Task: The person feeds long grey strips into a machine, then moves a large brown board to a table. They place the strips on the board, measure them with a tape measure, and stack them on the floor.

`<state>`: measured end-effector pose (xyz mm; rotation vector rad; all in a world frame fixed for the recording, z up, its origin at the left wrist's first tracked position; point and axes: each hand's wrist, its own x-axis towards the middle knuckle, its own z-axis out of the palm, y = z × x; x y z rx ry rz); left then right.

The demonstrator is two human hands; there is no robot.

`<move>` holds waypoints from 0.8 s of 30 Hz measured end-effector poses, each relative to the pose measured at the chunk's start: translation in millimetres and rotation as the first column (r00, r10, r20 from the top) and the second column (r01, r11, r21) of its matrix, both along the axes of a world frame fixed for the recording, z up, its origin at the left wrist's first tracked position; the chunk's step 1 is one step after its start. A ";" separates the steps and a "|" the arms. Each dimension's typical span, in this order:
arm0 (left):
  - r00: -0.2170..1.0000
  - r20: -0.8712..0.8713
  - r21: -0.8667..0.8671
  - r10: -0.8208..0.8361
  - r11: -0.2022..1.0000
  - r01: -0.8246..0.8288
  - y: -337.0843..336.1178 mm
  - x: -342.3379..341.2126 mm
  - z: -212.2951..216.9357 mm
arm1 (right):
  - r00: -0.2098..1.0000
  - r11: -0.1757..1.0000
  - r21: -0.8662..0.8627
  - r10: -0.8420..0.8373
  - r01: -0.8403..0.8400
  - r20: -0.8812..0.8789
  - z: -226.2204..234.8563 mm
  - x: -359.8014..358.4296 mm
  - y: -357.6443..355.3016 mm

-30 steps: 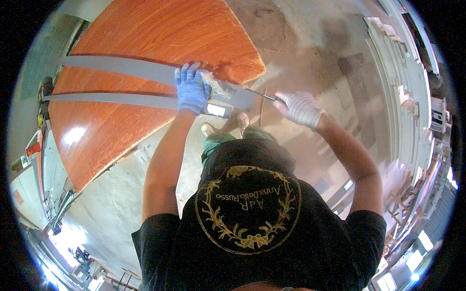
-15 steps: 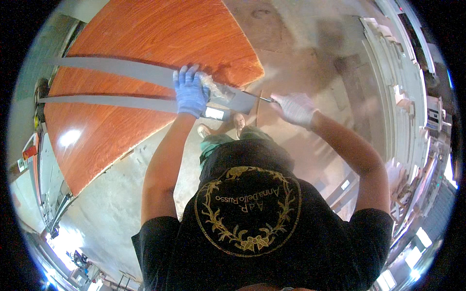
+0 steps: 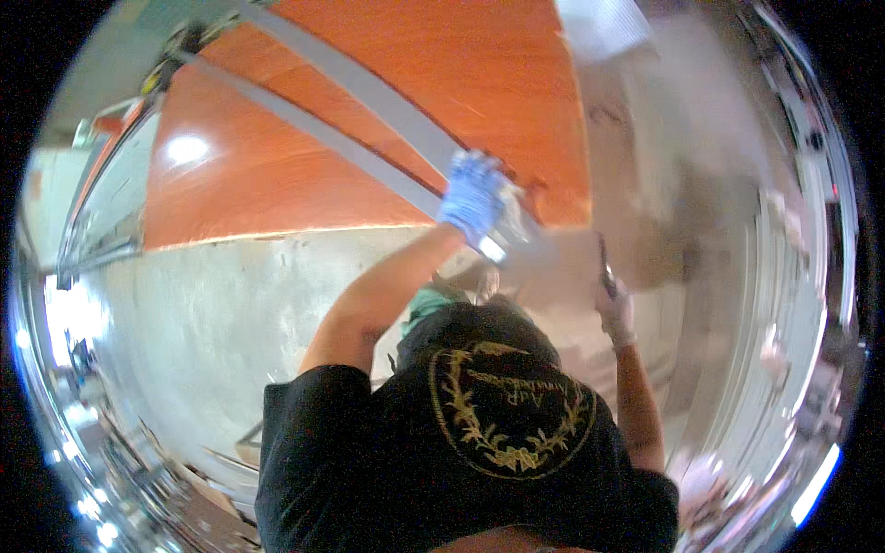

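Two long grey strips cross a reddish-orange wood-grain board: a far strip and a near strip. My left hand, in a blue glove, is closed over the end of the far strip, just at the board's front edge. Beside its fingers hangs a crumpled piece of clear film. Motion smears the strip ends below this hand. Off to the right, apart from the strips, my right hand, in a pale glove, grips a slim dark hand tool with its narrow tip pointing away from me.
The wood-grain board fills the far left, its near edge running across in front of me. Long pale panels are stacked along the right side. Grey floor lies below the board.
My view has turned, so the board and strips now slant differently. My right hand has drawn the tool away from the strip's end, toward me and to the right. My left hand stays on the strip.
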<state>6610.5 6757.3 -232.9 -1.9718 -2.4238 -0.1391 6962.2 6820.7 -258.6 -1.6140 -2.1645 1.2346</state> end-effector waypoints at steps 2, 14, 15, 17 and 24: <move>0.992 0.117 -0.199 0.046 0.980 -0.022 -1.7 16.0 24.6 | 0.992 0.995 -0.073 -0.069 0.061 -0.105 50.9 -32.7 7.1; 0.585 0.742 0.105 -0.328 0.919 0.381 -21.6 154.9 6.1 | 0.851 0.886 0.036 0.454 -0.462 -0.262 91.1 -214.0 54.0; 0.488 0.835 0.046 -0.256 0.915 0.401 -35.1 135.4 40.0 | 0.837 0.849 0.137 0.526 -0.510 -0.148 82.9 -225.3 55.3; 0.420 0.847 0.274 -0.327 0.944 0.183 -69.0 104.6 42.6 | 0.770 0.728 0.324 0.638 -0.604 0.003 79.5 -259.2 43.7; 0.373 0.922 0.227 0.099 0.643 -0.731 -270.4 -53.2 22.5 | 0.736 0.689 0.283 0.554 -0.667 0.389 100.6 -388.6 -3.0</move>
